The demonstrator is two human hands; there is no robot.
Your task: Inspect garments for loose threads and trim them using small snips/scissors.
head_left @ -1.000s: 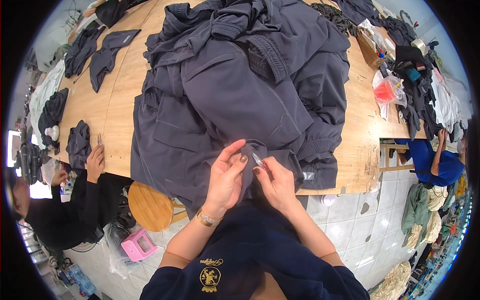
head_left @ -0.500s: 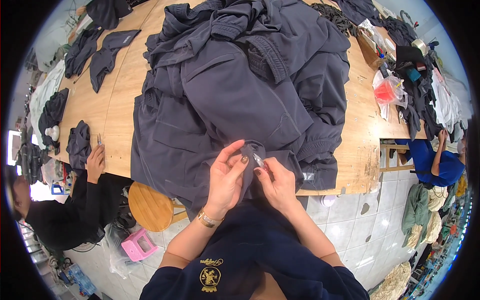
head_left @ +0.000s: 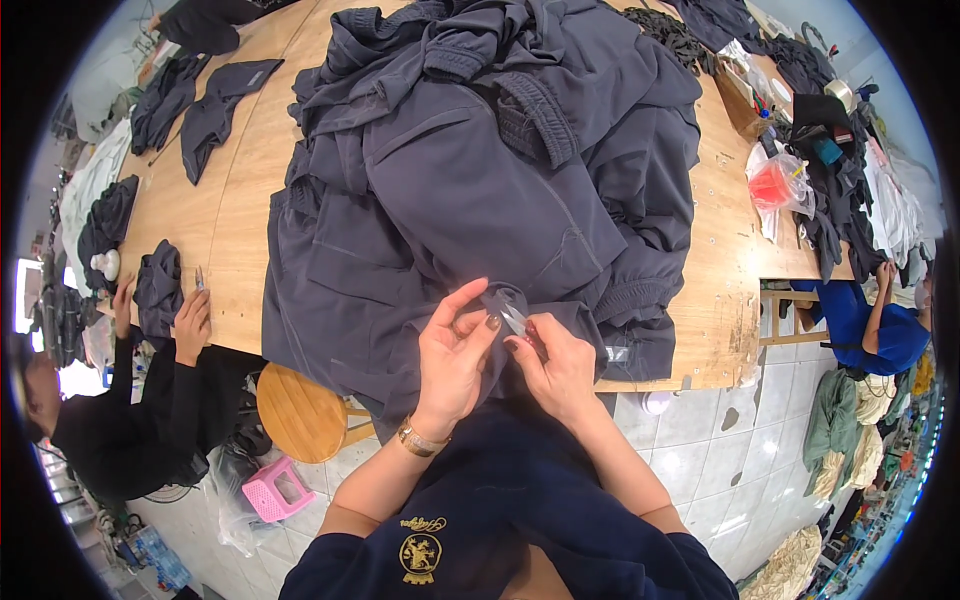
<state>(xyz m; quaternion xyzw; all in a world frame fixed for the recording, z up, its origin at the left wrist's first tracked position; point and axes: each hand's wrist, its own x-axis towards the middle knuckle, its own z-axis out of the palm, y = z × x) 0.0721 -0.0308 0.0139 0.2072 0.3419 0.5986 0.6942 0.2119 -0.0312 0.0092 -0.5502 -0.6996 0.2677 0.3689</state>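
Observation:
A large heap of dark grey garments [head_left: 470,210] with elastic bands and seams covers the middle of the table in front of me. My left hand [head_left: 452,365] pinches the near edge of one garment between thumb and fingers. Close beside it, my right hand [head_left: 556,368] is closed around small metal thread snips [head_left: 513,317]. Their shiny blades point up and left at the fabric by my left fingertips. Whether a thread lies between the blades is too small to tell.
The wooden table [head_left: 725,300] ends just before me, with a round wooden stool [head_left: 303,412] and pink plastic stool [head_left: 278,490] below. At left a co-worker's hand [head_left: 192,322] holds a small tool near a dark garment [head_left: 158,290]. A red container in plastic [head_left: 772,185] stands right.
The snips and my right fingers have shifted slightly at the fabric, and the blades show more. At left, the co-worker's other hand has come up beside the small garment.

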